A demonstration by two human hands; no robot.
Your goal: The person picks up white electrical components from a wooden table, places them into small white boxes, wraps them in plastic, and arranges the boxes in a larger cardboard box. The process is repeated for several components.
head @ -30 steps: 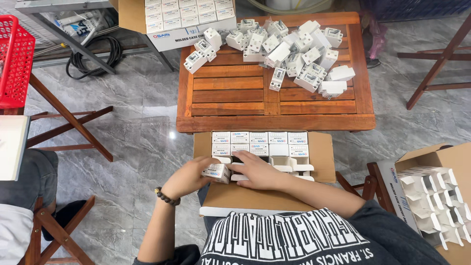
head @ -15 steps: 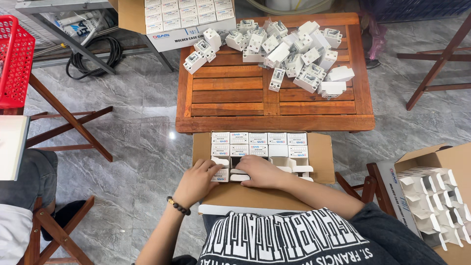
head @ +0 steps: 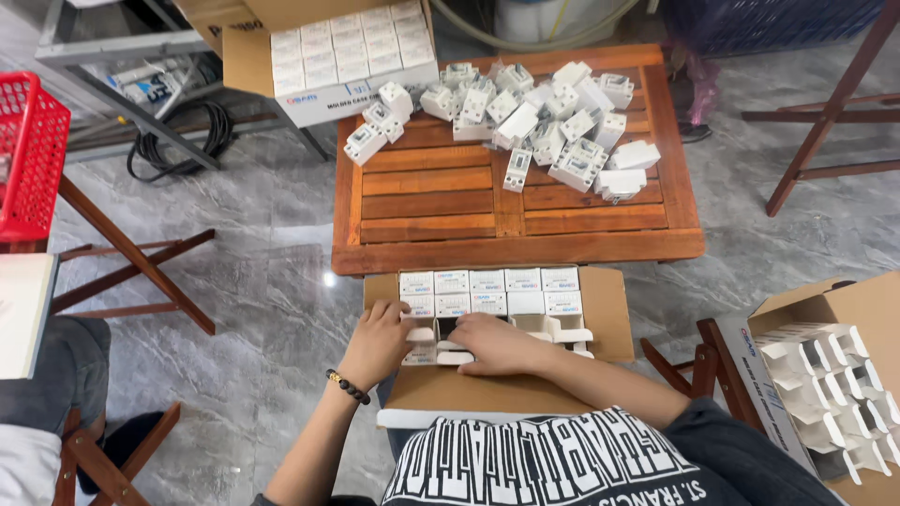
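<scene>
Hands over open cardboard carton [head: 609, 319] on the lap: left hand [head: 377, 342] and right hand [head: 497, 342], fingers curled, press a small white box [head: 441, 354] into the carton's front row, below wooden counter [head: 450, 201].

This looks like a small packing workshop set up on a grey marble-patterned floor [head: 262, 272]. A low wooden slatted table [head: 441, 201] carries a loose heap of white circuit breakers [head: 534, 122], and open cardboard cartons [head: 609, 309] filled with rows of small white boxes [head: 352, 47] stand around it. A red plastic crate [head: 28, 155], coiled black cable [head: 178, 141] and folding wooden stands [head: 131, 267] crowd the edges.
</scene>
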